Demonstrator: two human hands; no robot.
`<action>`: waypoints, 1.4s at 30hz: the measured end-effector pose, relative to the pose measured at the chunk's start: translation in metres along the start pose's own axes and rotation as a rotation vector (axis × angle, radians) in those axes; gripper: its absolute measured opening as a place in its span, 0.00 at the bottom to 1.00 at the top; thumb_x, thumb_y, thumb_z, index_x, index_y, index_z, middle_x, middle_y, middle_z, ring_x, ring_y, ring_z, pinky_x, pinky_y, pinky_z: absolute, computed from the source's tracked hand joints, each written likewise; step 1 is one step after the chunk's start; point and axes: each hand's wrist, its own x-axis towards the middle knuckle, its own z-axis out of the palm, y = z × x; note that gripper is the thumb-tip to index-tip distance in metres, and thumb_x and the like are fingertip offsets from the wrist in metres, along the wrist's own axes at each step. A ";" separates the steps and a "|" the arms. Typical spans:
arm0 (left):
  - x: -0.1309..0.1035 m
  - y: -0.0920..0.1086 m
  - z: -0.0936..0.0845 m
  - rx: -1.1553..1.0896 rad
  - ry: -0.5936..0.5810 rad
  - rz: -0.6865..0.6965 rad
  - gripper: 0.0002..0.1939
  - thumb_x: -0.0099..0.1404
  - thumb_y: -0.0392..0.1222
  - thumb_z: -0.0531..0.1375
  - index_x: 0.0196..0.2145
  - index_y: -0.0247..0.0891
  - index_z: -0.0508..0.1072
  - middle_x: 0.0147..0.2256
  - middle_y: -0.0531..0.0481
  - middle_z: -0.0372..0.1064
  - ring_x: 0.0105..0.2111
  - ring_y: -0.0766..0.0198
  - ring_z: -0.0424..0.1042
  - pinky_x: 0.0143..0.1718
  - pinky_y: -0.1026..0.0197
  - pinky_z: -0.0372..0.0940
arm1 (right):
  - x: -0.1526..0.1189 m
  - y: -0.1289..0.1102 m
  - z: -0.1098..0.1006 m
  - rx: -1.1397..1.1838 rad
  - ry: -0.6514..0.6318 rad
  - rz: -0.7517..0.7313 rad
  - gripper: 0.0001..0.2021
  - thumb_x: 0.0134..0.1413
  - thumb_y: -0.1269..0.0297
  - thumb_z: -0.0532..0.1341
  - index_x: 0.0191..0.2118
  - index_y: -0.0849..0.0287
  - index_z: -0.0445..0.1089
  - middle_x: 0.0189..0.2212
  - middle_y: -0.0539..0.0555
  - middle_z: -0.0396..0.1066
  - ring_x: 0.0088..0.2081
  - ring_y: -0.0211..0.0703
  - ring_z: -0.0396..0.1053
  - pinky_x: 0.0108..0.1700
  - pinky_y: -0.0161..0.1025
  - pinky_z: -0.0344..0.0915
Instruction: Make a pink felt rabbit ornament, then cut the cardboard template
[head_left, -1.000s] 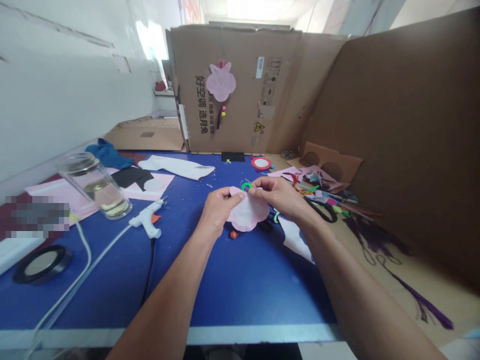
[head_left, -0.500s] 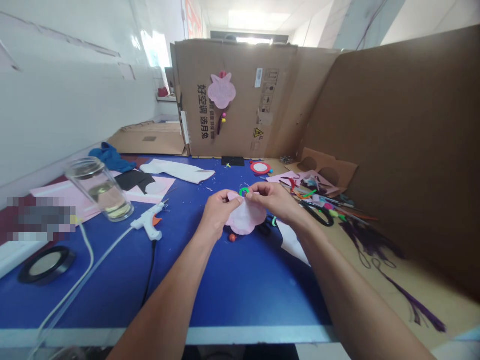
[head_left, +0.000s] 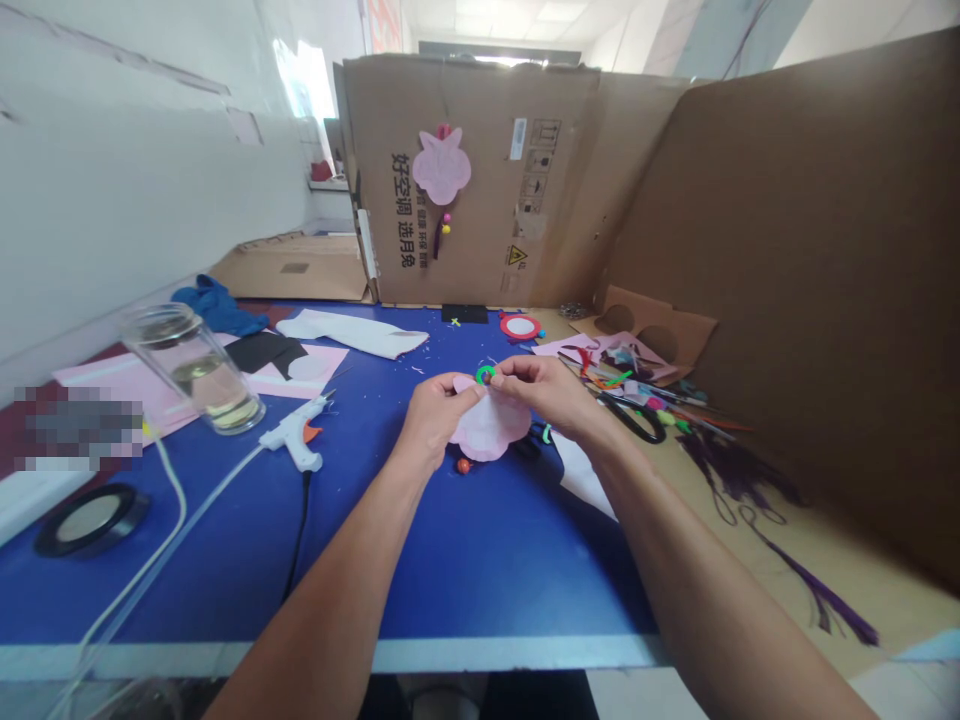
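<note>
Just above the table, my left hand (head_left: 439, 415) pinches the upper left edge of a pink felt cutout (head_left: 491, 430) with a scalloped outline. At the cutout's top, my right hand (head_left: 536, 390) has thumb and fingers closed on a small bright green ring (head_left: 486, 374). Part of the ring and the cutout's upper right edge are hidden by the right fingers. An orange-red bead (head_left: 463, 466) sits just below the cutout. Beside my right wrist lie a white sheet (head_left: 585, 478) and a dark item with a green tip (head_left: 538, 436), partly covered.
To the left are a white glue gun (head_left: 296, 435) with its cord, a glass of liquid (head_left: 214, 385) and black tape (head_left: 94, 520). Scissors (head_left: 634, 418), scraps and purple tassels (head_left: 814, 575) lie right. Cardboard walls (head_left: 570, 190) stand behind, bearing a similar pink cutout (head_left: 442, 170).
The camera view has shifted slightly, so the scene sits a little higher. The green ring shows more fully between my fingers. Both hands keep nearly the same place.
</note>
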 end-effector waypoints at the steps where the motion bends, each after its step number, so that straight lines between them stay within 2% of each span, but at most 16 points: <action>1: 0.000 0.000 0.000 0.003 0.003 0.002 0.13 0.51 0.47 0.74 0.31 0.38 0.82 0.26 0.52 0.75 0.23 0.65 0.69 0.26 0.63 0.63 | 0.000 0.000 -0.001 0.000 0.008 -0.004 0.20 0.51 0.43 0.72 0.34 0.57 0.77 0.27 0.49 0.71 0.28 0.39 0.62 0.32 0.38 0.57; 11: -0.002 0.005 0.001 0.016 0.002 0.030 0.12 0.50 0.47 0.74 0.30 0.38 0.82 0.27 0.52 0.75 0.26 0.64 0.70 0.28 0.62 0.63 | 0.000 -0.003 -0.002 -0.018 0.022 -0.025 0.17 0.52 0.47 0.72 0.33 0.57 0.76 0.28 0.50 0.74 0.29 0.40 0.65 0.33 0.39 0.62; 28: 0.000 0.002 0.000 0.049 -0.014 0.044 0.16 0.49 0.50 0.77 0.31 0.37 0.82 0.27 0.52 0.75 0.26 0.64 0.69 0.27 0.62 0.63 | 0.000 -0.003 -0.002 -0.113 0.012 -0.072 0.14 0.54 0.49 0.71 0.32 0.56 0.77 0.27 0.51 0.74 0.28 0.41 0.66 0.31 0.39 0.61; 34: 0.002 0.001 -0.002 0.063 -0.003 0.052 0.13 0.52 0.49 0.74 0.29 0.37 0.81 0.25 0.52 0.73 0.24 0.64 0.68 0.26 0.62 0.63 | 0.004 0.003 -0.004 -0.084 0.030 -0.072 0.16 0.54 0.47 0.71 0.32 0.56 0.76 0.27 0.51 0.74 0.29 0.41 0.66 0.31 0.39 0.61; 39: 0.001 0.004 -0.002 0.043 0.000 0.074 0.14 0.53 0.49 0.74 0.33 0.37 0.83 0.29 0.50 0.76 0.27 0.63 0.71 0.29 0.62 0.65 | 0.005 0.006 -0.006 -0.093 0.038 -0.108 0.17 0.55 0.47 0.71 0.33 0.57 0.77 0.27 0.51 0.74 0.29 0.41 0.66 0.33 0.40 0.63; 42: 0.002 0.007 -0.002 0.028 0.067 0.137 0.15 0.57 0.50 0.73 0.37 0.37 0.83 0.33 0.49 0.79 0.30 0.63 0.74 0.33 0.63 0.67 | 0.006 0.006 -0.007 -0.123 0.115 -0.137 0.15 0.55 0.49 0.70 0.33 0.56 0.77 0.27 0.51 0.75 0.28 0.41 0.66 0.32 0.39 0.62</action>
